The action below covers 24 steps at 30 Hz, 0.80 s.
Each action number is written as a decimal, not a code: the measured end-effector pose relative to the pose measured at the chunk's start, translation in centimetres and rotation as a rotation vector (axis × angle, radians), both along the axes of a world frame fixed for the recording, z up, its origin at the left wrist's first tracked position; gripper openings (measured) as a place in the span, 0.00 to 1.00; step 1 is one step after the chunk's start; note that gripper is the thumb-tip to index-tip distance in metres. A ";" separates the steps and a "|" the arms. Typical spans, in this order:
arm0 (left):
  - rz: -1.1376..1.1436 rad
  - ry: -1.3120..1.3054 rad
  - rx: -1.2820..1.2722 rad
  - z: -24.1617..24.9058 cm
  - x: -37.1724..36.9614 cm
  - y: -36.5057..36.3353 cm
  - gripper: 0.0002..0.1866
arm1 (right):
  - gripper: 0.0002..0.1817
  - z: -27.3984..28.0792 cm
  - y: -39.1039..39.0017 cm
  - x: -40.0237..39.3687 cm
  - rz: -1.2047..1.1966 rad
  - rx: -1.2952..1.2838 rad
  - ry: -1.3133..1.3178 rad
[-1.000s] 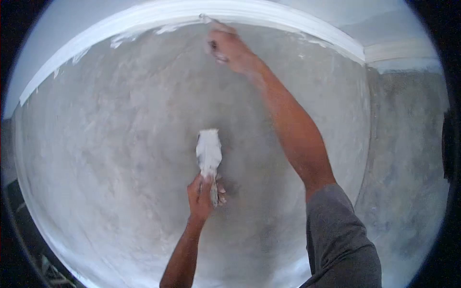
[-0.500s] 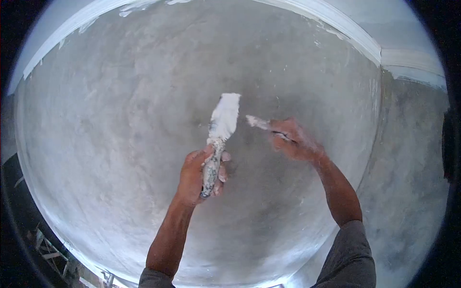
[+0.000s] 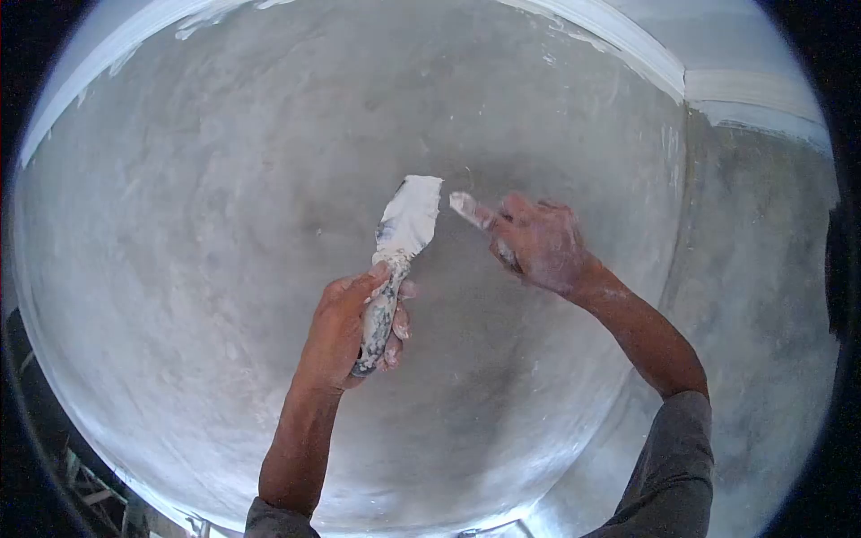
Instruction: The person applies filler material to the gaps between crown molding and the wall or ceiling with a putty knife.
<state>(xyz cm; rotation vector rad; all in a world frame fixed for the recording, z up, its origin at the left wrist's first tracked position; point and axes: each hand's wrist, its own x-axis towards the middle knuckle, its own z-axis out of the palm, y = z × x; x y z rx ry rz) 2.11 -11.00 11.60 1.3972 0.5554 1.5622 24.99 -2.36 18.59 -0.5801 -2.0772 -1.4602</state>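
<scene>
My left hand (image 3: 334,327) is wrapped around the whitened handle of a putty knife (image 3: 411,217), its blade pointing up and thickly coated with white putty. To the right, my right hand (image 3: 545,247) grips a small putty knife (image 3: 463,205) with white putty on its tip; much of this tool is hidden by the fingers. That tip is close beside the right edge of the larger blade. White residue marks the fingers of both hands. Behind them stands a grey plastered wall (image 3: 224,269).
White moulding (image 3: 619,40) runs along the top of the wall, with uneven white smears under it. At the right, a corner meets another grey wall (image 3: 753,269). Dark clutter (image 3: 94,489) shows low at the left.
Both hands still hold their tools. My left hand has shifted slightly left in view; the right hand has turned, bringing the small knife's tip higher and angled up-left. The view has moved a little.
</scene>
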 end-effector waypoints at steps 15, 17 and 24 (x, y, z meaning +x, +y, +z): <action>-0.052 0.111 0.044 0.7 1.0 -0.3 0.20 | 0.19 -1.8 0.5 -0.4 0.661 -0.763 0.191; -0.006 0.069 0.019 0.8 1.3 -0.1 0.20 | 0.19 -2.7 0.4 -0.7 0.813 -0.770 0.184; 0.652 -0.073 0.509 0.7 0.8 4.7 0.23 | 0.17 1.7 1.4 3.1 0.847 -1.019 0.839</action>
